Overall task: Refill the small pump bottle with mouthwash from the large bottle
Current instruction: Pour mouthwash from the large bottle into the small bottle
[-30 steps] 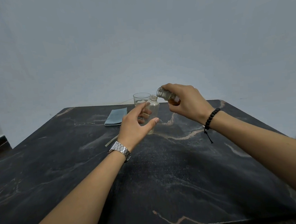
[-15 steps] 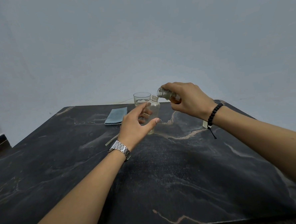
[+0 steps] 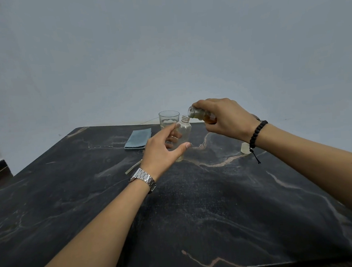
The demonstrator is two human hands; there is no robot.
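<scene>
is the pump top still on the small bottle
No, the small bottle stands with its threaded neck bare and open, beneath the mouth of the tilted bottle gripped by the right hand.

Dim, even, bluish light; the wall (image 3: 166, 51) is darker toward the corners. Soft, faint shadows on the bench (image 3: 196, 204). Wide-angle bending at the edges; blurred smear far right.

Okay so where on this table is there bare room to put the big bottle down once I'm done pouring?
The near half of the table, between your forearms, is bare, and so is the left side in front of the blue cloth. It is crowded at the far middle: glass, small bottle, the thin tube by your left hand, and the cap under your right wrist.
</scene>
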